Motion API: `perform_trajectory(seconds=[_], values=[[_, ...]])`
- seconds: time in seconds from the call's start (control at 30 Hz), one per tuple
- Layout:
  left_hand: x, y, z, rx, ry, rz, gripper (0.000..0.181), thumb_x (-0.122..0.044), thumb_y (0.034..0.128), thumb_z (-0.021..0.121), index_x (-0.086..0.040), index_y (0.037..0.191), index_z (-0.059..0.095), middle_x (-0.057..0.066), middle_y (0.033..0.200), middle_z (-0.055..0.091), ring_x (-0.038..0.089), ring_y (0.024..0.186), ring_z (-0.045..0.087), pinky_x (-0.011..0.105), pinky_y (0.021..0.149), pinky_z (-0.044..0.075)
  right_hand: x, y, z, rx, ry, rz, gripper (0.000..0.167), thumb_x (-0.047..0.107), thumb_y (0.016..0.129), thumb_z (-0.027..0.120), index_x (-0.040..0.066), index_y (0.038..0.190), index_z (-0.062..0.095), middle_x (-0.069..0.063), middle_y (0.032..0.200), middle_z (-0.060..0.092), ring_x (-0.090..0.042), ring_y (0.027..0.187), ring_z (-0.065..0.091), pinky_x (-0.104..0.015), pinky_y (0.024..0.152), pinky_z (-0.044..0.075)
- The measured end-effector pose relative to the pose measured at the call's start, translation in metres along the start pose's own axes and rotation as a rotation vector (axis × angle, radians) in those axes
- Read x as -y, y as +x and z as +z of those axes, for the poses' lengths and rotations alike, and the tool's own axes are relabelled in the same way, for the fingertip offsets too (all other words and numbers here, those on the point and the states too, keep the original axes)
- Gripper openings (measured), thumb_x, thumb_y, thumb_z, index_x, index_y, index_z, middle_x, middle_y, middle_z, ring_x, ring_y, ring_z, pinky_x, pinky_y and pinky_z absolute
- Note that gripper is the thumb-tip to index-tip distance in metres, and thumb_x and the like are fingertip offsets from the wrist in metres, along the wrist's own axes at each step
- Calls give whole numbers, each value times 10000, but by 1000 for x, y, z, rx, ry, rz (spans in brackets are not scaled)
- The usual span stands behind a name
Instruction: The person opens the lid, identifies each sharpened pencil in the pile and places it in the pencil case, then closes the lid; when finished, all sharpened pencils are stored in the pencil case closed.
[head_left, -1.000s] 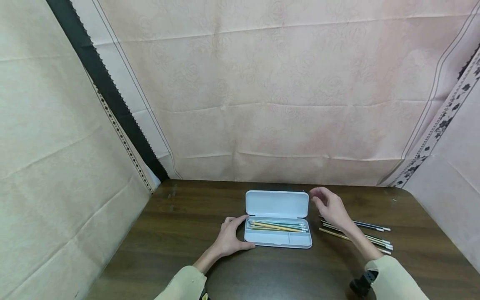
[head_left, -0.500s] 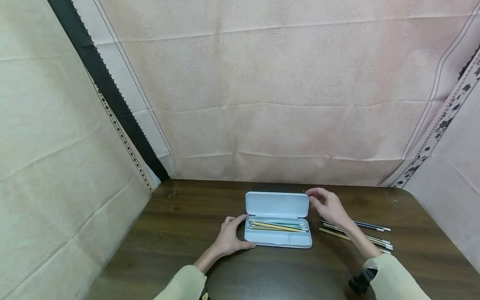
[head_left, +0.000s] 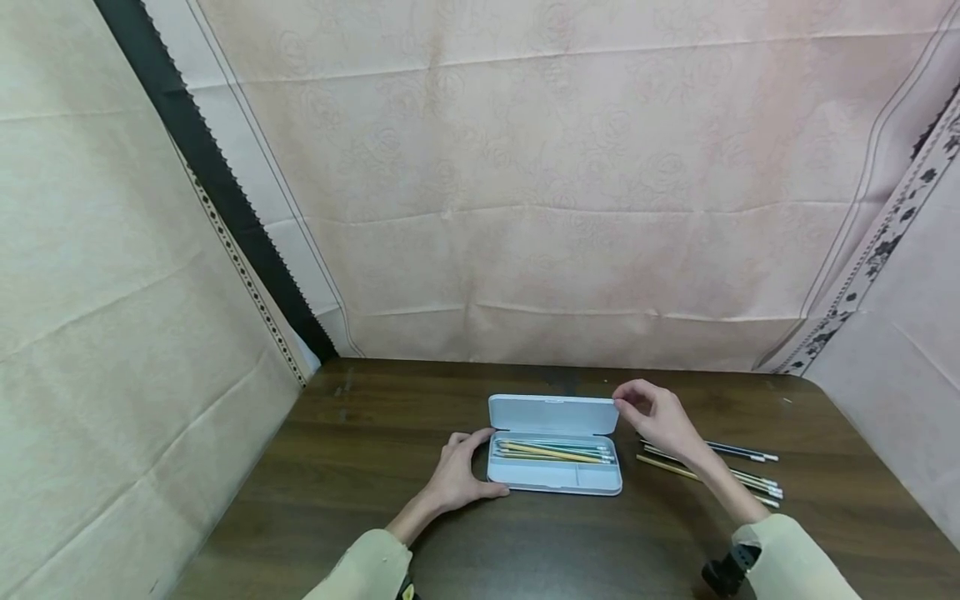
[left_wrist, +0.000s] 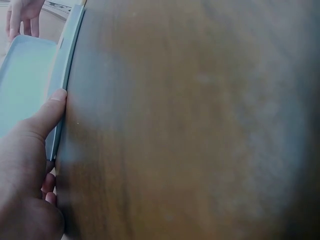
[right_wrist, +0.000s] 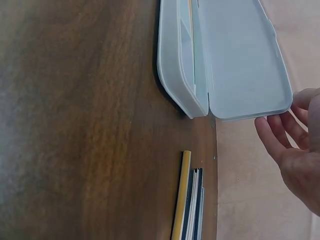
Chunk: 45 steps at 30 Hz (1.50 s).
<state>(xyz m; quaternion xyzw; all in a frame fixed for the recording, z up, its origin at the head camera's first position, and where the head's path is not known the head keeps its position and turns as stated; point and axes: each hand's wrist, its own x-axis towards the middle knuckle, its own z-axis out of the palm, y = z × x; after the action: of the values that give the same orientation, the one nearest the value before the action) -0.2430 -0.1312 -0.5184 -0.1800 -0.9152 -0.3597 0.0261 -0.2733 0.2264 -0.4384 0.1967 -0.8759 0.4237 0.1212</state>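
Note:
A pale blue pencil case [head_left: 542, 478] lies on the table with its lid [head_left: 553, 414] raised and tipped backward. Several pencils [head_left: 551, 452], some yellow and some green-blue, fill its rear compartment. My left hand [head_left: 459, 473] holds the case's left end, thumb at the front edge and index finger near the hinge; in the left wrist view the thumb of this hand [left_wrist: 25, 160] presses the case's side. At the lid's upper right corner, my right hand [head_left: 662, 418] pinches the edge. The right wrist view shows that hand [right_wrist: 295, 142] with its fingertips against the lid's corner.
Several loose pencils [head_left: 742, 452] lie on the wooden table [head_left: 570, 550] to the right of the case, partly beneath my right forearm. A pale patterned cloth [head_left: 525, 208] hangs behind the table's far edge, with more cloth at both sides.
My right hand has come leftward onto the lid's corner, and the lid has tilted somewhat forward and down. The left hand stays on the case.

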Motion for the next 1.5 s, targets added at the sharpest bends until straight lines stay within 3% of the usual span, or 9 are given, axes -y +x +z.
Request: perform_trajectory(seconds=[0.2, 0.33, 0.5, 0.63, 0.8, 0.93, 1.1, 1.27, 1.5], values=[[-2, 0, 0, 16, -5, -18, 958, -514, 709, 882, -166, 1494, 458, 72, 1364, 488, 287, 1218, 401, 514, 947, 395, 0, -2, -3, 5, -7, -62, 84, 28, 929, 699, 53, 1010, 697, -29, 920, 656, -190, 793, 603, -267, 698, 525], [-2, 1, -3, 4, -37, 6, 945, -549, 731, 852, -147, 1489, 456, 40, 1394, 528, 256, 1226, 419, 516, 976, 386, 0, -4, -4, 3, -19, -99, 103, -9, 899, 716, 66, 968, 695, 2, 887, 644, -164, 779, 598, -262, 687, 520], [-1, 1, -12, -90, -178, 74, 672, -375, 887, 762, -55, 1420, 508, 98, 1316, 624, 272, 1179, 545, 509, 979, 409, 1, -4, -3, 12, -6, -126, 102, -15, 889, 720, 64, 949, 695, 15, 872, 645, -153, 779, 609, -265, 684, 528], [-3, 7, -24, -182, -320, 80, 473, -214, 951, 704, 16, 1342, 567, 167, 1196, 663, 294, 1065, 630, 485, 917, 475, 2, -3, -3, 34, 12, -133, 100, -3, 899, 717, 61, 973, 697, 12, 887, 652, -152, 793, 608, -266, 701, 532], [-15, 21, -40, -243, -379, 82, 336, -186, 995, 647, -30, 1293, 631, 151, 1177, 668, 253, 1066, 623, 426, 918, 485, 1, -5, -6, 56, 23, -119, 126, 15, 910, 719, 75, 1020, 726, 10, 944, 660, -160, 815, 603, -264, 713, 529], [-27, 28, -47, -224, -384, 104, 302, -157, 995, 638, -49, 1277, 651, 141, 1188, 670, 246, 1073, 621, 412, 922, 485, 1, -7, -7, 74, 35, -124, 117, 43, 915, 724, 89, 1021, 741, 2, 977, 660, -159, 821, 600, -262, 713, 528], [-34, 32, -45, -171, -374, 97, 256, -126, 985, 642, -56, 1227, 687, 82, 1169, 680, 229, 1065, 631, 415, 931, 486, 1, -8, -6, 90, 58, -118, 132, 20, 902, 729, 122, 984, 741, 7, 969, 660, -163, 817, 620, -275, 724, 540], [-38, 31, -42, -131, -364, 66, 200, -133, 992, 635, -88, 1165, 724, 49, 1148, 675, 208, 1037, 638, 410, 912, 501, -2, -10, -6, 116, 68, -105, 157, 13, 895, 734, 144, 981, 730, 16, 965, 651, -176, 840, 629, -276, 767, 544], [-38, 26, -40, -102, -382, 67, 134, -104, 966, 672, -80, 1069, 755, 48, 1077, 680, 198, 970, 646, 346, 857, 522, 0, -17, -4, 133, 70, -141, 176, -1, 878, 748, 143, 977, 729, 17, 975, 657, -160, 844, 632, -318, 776, 549]])
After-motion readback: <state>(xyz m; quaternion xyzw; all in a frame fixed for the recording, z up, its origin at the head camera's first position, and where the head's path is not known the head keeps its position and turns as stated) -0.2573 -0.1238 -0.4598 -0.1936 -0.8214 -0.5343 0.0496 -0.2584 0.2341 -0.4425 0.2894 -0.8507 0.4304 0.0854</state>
